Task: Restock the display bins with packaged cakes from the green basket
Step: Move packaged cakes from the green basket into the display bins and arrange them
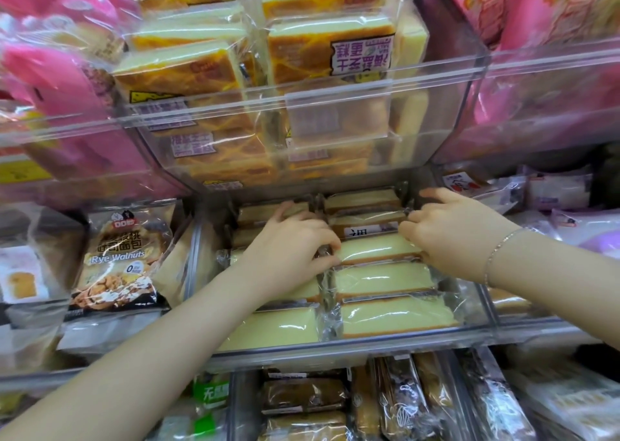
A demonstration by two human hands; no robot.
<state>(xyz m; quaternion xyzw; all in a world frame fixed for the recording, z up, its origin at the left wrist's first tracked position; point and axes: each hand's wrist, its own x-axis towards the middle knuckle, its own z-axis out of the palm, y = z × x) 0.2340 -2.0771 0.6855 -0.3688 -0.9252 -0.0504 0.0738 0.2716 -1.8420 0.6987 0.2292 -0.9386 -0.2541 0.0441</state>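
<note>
Centrally, a pale yellow sponge cake slice in a clear plastic wrapper (375, 248) lies in the right-hand row of the clear acrylic display bin (335, 344) on the middle shelf, with the same kind of wrapped slices packed in front of and behind it in two rows. Left hand (288, 249) grips the wrapper's left end, fingers curled and pinching the crimped plastic. Right hand (449, 236) is at the slice's right end, fingers curled down onto it and thumb stretched toward the back of the bin; a thin silver bracelet (500, 249) sits on that wrist. Green basket not in view.

Above, a second clear bin (436, 81) is full of orange-topped cake slices with purple labels (302, 47), stacked on edge. Pink snack bags (50, 81) crowd both sides of the upper shelf. Left of the middle bin stands a bag printed "Rye Walnuts" (117, 256); to the right, pale wrapped pastries (553, 192). Lower shelf holds dark brown wrapped cakes (302, 397) in more clear bins. Shop shelving fills the whole view.
</note>
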